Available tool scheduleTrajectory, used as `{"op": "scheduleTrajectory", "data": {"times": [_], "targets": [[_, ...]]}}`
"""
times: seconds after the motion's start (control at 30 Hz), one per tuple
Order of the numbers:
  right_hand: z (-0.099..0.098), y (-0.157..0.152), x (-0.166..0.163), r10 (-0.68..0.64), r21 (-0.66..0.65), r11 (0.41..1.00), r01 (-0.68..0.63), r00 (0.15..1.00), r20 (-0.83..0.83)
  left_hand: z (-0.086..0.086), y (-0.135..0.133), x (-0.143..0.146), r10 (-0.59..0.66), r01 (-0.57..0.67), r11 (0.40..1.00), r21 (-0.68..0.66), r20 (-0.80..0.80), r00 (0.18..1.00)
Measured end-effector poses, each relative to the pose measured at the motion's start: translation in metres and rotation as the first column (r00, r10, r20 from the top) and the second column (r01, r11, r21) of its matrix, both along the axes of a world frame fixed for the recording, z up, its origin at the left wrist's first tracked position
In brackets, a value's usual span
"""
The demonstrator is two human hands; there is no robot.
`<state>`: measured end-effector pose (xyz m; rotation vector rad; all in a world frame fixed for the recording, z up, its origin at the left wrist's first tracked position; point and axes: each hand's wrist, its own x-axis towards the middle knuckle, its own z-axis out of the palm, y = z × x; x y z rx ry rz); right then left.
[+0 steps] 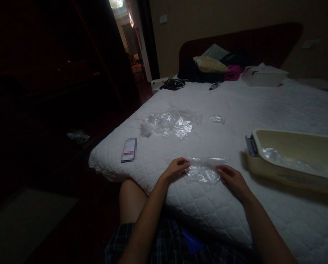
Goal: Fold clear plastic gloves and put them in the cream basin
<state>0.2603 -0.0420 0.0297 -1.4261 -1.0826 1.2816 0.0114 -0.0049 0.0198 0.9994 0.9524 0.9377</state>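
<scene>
Both hands are handling a clear plastic bag point(204, 173) to the left of the cream tub point(296, 179), apart from it. Left hand point(177, 167): thumb and fingers are pinching the bag's edge on the side farther from the tub. Right hand point(231, 178): fingertips are gripping the edge on the tub's side. The bag's upper edge is running nearly straight between the hands; its lower part is wrinkling and catching light (whether it is resting on the cover or hanging just above, I cannot tell).

The tub is standing on a white quilted cover point(235, 146), its grey latch point(252, 146) facing the bag; more clear plastic point(287, 161) is lying inside it. A small clear packet point(217, 119) is lying beyond and left of the tub. Farther left of the tub, a large crumpled plastic sheet point(169, 123) is spreading over the cover, and a flat phone-like object point(129, 150), its face pixelated, is lying at the far left.

Well beyond the tub, toward the headboard point(243, 44), a white box point(264, 76) is sitting beside a pink roll point(232, 73) and a pale cushion point(210, 65).
</scene>
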Motion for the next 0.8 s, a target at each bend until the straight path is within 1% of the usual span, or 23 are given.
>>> {"op": "scheduleTrajectory", "data": {"times": [0.1, 0.23, 0.4, 0.63, 0.8], "targets": [[-0.003, 0.001, 0.001, 0.022, 0.034, 0.999, -0.022, 1.0, 0.013, 0.0, -0.001, 0.002, 0.028, -0.028, 0.999, 0.023, 0.027, 0.999], [-0.008, 0.002, 0.003, 0.034, 0.064, 0.997, -0.036, 0.999, 0.032, -0.002, 0.0, 0.002, 0.057, -0.056, 0.997, 0.055, -0.017, 0.998], [-0.013, 0.003, 0.006, 0.035, 0.062, 0.997, -0.04, 0.995, 0.09, -0.004, 0.002, 0.0, 0.058, -0.052, 0.994, 0.101, -0.053, 0.997], [-0.006, 0.001, 0.005, 0.022, 0.101, 0.994, -0.034, 0.993, 0.118, -0.009, 0.002, -0.001, 0.092, -0.086, 0.984, 0.156, -0.031, 0.995], [-0.007, 0.001, 0.006, 0.034, 0.142, 0.989, -0.051, 0.992, 0.122, -0.009, 0.002, -0.002, 0.127, -0.109, 0.961, 0.256, -0.057, 0.99]]}}
